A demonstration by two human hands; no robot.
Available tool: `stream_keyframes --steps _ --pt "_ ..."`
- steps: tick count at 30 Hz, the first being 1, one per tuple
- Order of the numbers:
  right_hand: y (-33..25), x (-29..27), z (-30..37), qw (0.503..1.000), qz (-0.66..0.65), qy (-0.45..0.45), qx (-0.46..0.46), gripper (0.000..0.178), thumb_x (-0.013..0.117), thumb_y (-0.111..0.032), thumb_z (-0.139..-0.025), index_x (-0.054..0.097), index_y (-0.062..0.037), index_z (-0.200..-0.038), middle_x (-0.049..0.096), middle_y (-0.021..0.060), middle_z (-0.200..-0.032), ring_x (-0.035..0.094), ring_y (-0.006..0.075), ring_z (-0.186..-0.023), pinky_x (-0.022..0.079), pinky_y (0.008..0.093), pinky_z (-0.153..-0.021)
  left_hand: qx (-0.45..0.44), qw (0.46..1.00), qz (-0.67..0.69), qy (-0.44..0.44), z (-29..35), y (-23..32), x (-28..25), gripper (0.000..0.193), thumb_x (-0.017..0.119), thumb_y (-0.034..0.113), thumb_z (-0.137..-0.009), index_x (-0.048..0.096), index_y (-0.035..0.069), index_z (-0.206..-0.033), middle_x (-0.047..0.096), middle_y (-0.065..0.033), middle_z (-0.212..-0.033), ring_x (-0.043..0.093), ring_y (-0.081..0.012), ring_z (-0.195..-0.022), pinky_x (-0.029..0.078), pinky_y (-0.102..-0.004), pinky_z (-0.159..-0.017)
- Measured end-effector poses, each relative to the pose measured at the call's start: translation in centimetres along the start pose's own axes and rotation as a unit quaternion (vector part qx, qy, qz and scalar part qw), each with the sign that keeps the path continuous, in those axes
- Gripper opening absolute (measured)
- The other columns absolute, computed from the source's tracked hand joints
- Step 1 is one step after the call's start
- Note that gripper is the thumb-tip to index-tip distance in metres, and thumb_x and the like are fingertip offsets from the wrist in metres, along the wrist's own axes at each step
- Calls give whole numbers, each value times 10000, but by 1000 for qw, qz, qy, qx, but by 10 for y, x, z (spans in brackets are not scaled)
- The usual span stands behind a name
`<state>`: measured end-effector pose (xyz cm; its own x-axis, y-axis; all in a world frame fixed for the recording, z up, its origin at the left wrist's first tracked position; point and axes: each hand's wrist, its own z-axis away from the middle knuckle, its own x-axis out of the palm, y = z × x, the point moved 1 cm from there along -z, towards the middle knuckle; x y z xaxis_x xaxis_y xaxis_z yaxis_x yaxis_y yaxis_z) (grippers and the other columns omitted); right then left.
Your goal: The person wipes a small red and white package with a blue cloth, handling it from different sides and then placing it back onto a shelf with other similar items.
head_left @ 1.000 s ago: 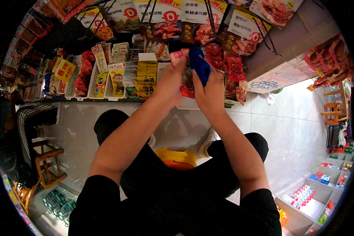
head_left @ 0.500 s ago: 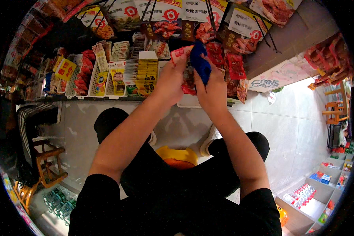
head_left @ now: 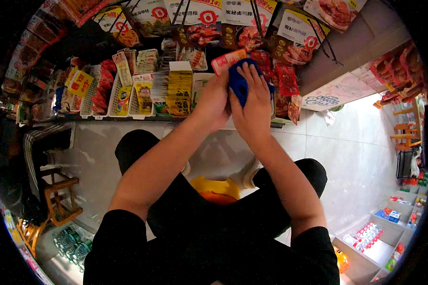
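My left hand is closed around a flat red packet with a pale label, whose upper end sticks out past the fingers. A dark blue cloth lies over the packet's lower part. My right hand presses this cloth down, its fingers together and stretched over it, the thumb along its near side. Both hands are close together above the shelf's front edge; much of the packet is hidden under cloth and fingers. Just left of them stand upright yellow packets in a row; red meat snack packs lie to the right.
White baskets of snack packets line the shelf to the left. Large snack bags stand along the back, with dark cords hanging before them. Below me is a yellow and orange object between my legs. A wooden stool stands at left.
My right hand has turned over and spread the cloth across the packet, where before the cloth hung bunched between its fingers. The left hand has shifted slightly down, still gripping the packet.
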<state>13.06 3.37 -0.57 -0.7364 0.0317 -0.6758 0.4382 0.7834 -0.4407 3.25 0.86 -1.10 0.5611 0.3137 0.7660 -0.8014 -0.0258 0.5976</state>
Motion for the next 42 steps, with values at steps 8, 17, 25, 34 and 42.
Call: stream_keyframes --steps 8,17,25,34,42 --pt "-8 -4 14 982 -27 -133 -129 504 635 -132 -707 495 -30 -1180 500 115 -1246 462 264 -1159 318 412 -1007 -46 998 -24 44 -5 30 -28 491 473 449 -884 458 100 -1229 577 -103 -1123 567 -244 -1015 443 -413 -903" --pt "28 -32 -10 906 -213 -99 353 390 579 -248 -825 531 17 -1108 588 211 -993 591 326 -877 479 419 -702 87 995 -28 28 -6 35 -22 394 440 369 -923 431 92 -1203 561 -82 -1121 572 -223 -1007 471 -413 -848" --pt "11 16 18 998 -41 -49 -6 548 600 -165 -768 410 33 -1241 447 223 -1258 418 362 -1183 306 441 -1013 92 991 -86 40 -1 12 0 425 478 392 -907 441 87 -1199 557 -57 -1107 551 -177 -983 458 -340 -843" --pt "13 2 6 991 -3 -106 -79 533 635 -260 -741 497 32 -1164 528 192 -1180 502 303 -1107 363 404 -978 57 998 -14 38 1 32 -7 358 348 325 -964 433 63 -1192 557 -90 -1103 582 -217 -948 482 -371 -828" --pt "26 -18 -12 922 -236 10 306 259 533 -201 -856 567 32 -964 628 166 -717 616 329 -621 492 399 -572 70 997 -22 7 3 31 -4 355 340 312 -969 428 70 -1212 551 -78 -1126 573 -182 -968 482 -353 -827"
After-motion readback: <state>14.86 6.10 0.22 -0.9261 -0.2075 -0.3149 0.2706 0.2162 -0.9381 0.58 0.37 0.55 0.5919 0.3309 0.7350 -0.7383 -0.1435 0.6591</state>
